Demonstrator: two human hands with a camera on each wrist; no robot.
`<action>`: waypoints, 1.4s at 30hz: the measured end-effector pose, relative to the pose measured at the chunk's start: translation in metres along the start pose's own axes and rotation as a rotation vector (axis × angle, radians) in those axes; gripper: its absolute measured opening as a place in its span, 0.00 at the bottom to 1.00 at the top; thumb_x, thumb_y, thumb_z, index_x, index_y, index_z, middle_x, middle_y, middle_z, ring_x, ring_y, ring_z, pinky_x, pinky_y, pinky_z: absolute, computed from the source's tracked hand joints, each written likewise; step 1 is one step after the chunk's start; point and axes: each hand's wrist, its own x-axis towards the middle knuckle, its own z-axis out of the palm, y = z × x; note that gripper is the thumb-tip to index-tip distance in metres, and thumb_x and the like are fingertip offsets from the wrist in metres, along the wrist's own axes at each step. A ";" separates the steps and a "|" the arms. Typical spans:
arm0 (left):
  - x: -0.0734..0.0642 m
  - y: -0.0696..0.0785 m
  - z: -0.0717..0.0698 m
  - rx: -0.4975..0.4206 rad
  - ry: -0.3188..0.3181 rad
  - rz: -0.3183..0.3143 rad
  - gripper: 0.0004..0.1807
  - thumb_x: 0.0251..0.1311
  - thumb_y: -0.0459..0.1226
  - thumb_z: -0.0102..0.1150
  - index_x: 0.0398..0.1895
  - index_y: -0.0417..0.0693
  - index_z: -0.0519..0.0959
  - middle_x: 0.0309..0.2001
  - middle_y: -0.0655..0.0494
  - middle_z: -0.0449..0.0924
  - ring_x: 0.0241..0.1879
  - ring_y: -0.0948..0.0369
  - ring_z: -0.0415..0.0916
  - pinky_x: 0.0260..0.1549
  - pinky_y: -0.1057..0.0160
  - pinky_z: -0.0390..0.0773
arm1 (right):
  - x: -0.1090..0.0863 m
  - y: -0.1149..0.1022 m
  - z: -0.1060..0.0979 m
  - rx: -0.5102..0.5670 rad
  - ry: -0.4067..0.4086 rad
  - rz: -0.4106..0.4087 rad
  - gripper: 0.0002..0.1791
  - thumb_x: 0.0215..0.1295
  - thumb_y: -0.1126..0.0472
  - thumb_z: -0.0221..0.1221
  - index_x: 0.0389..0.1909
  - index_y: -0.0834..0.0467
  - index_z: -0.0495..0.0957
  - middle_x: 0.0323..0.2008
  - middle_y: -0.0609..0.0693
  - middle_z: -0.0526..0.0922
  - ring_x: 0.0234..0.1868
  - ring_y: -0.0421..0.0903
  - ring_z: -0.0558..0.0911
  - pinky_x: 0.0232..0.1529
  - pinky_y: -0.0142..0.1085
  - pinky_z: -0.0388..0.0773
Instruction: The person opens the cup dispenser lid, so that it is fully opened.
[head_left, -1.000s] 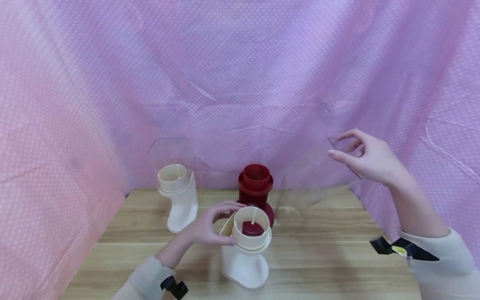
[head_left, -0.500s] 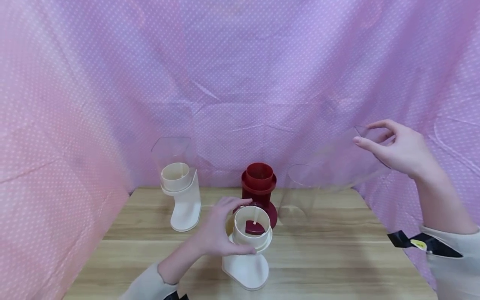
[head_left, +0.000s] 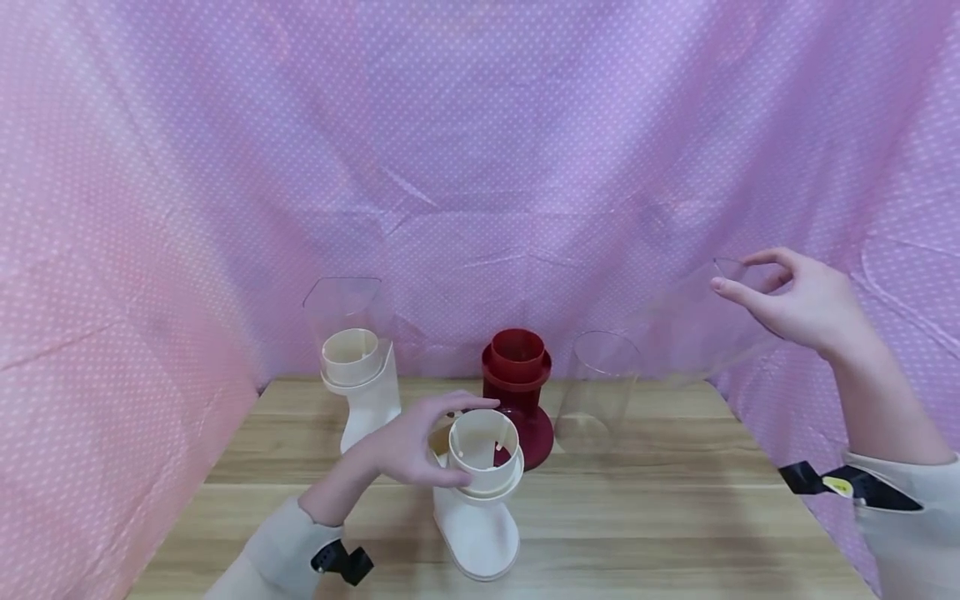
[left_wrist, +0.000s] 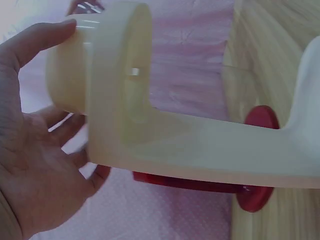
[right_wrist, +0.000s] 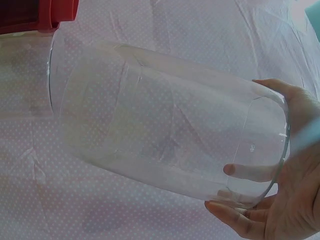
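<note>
- The left grip pinches the upper cup of the front cream stand, thumb on the near side and fingers round the back.
- The right grip holds the rim of a large clear container, thumb and fingers on opposite sides of its end.
- That container hangs in the air, tilted, its far end reaching toward a clear cylinder; whether the two touch cannot be told.
- The front cream stand is upright near the front of the desk, its round cup raised above a flat foot.
- Just behind it is a red stand of similar form.
- The clear cylinder stands upright just right of the red stand.
- Farther left and back is a second cream stand, with an angular clear container showing above its cup.
- Pale sleeves with black wrist devices cover the forearms.
- Pink-lilac dotted cloth hangs behind and at both sides.
</note>
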 end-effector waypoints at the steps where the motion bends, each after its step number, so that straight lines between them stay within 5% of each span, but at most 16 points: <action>1: -0.001 0.003 -0.003 0.014 0.000 -0.020 0.49 0.44 0.46 0.84 0.74 0.49 0.74 0.66 0.60 0.82 0.64 0.60 0.78 0.63 0.52 0.81 | 0.001 0.001 0.001 -0.009 0.006 0.001 0.45 0.68 0.26 0.58 0.71 0.57 0.73 0.57 0.73 0.81 0.55 0.70 0.79 0.35 0.42 0.72; 7: -0.002 0.023 0.010 0.141 0.180 -0.119 0.51 0.37 0.55 0.88 0.69 0.52 0.77 0.60 0.59 0.83 0.57 0.62 0.78 0.55 0.57 0.84 | 0.006 0.005 0.008 -0.038 0.042 0.008 0.46 0.66 0.25 0.60 0.69 0.60 0.74 0.53 0.72 0.82 0.51 0.68 0.80 0.35 0.44 0.72; 11: -0.002 0.027 0.018 0.110 0.278 -0.205 0.45 0.38 0.53 0.88 0.63 0.53 0.80 0.56 0.62 0.84 0.51 0.64 0.81 0.49 0.64 0.84 | 0.010 0.009 0.014 -0.065 0.050 0.019 0.48 0.66 0.24 0.60 0.69 0.61 0.73 0.51 0.71 0.81 0.51 0.68 0.79 0.37 0.51 0.74; 17: -0.005 0.020 0.005 0.068 0.209 -0.245 0.42 0.42 0.51 0.87 0.65 0.55 0.81 0.56 0.63 0.81 0.53 0.64 0.80 0.53 0.61 0.84 | 0.015 0.018 0.026 -0.080 0.009 0.037 0.52 0.66 0.22 0.57 0.71 0.63 0.71 0.52 0.73 0.79 0.53 0.71 0.78 0.41 0.60 0.75; 25: -0.007 0.012 -0.011 0.115 0.130 -0.142 0.44 0.43 0.42 0.82 0.69 0.53 0.79 0.59 0.58 0.81 0.59 0.60 0.80 0.61 0.54 0.82 | 0.019 0.029 0.044 -0.111 -0.054 0.089 0.58 0.64 0.17 0.53 0.73 0.63 0.67 0.62 0.80 0.69 0.62 0.79 0.69 0.47 0.74 0.72; 28: -0.008 0.016 -0.008 0.147 0.156 -0.159 0.46 0.42 0.44 0.82 0.71 0.51 0.77 0.61 0.57 0.80 0.60 0.59 0.80 0.61 0.51 0.82 | 0.019 0.032 0.052 -0.121 -0.071 0.109 0.60 0.62 0.16 0.52 0.74 0.64 0.66 0.66 0.83 0.64 0.64 0.81 0.66 0.50 0.78 0.70; 35: -0.010 0.023 0.009 0.240 0.281 -0.342 0.51 0.40 0.57 0.85 0.71 0.53 0.77 0.63 0.58 0.81 0.63 0.56 0.78 0.61 0.47 0.83 | 0.022 0.038 0.080 -0.148 -0.115 0.118 0.61 0.60 0.14 0.52 0.73 0.62 0.67 0.67 0.82 0.65 0.64 0.82 0.69 0.47 0.76 0.73; 42: -0.009 0.022 0.009 0.231 0.292 -0.351 0.47 0.41 0.50 0.86 0.68 0.49 0.78 0.63 0.56 0.84 0.64 0.55 0.81 0.63 0.48 0.83 | 0.019 0.047 0.110 -0.140 -0.158 0.109 0.62 0.59 0.13 0.52 0.74 0.63 0.66 0.68 0.82 0.65 0.65 0.81 0.68 0.52 0.80 0.71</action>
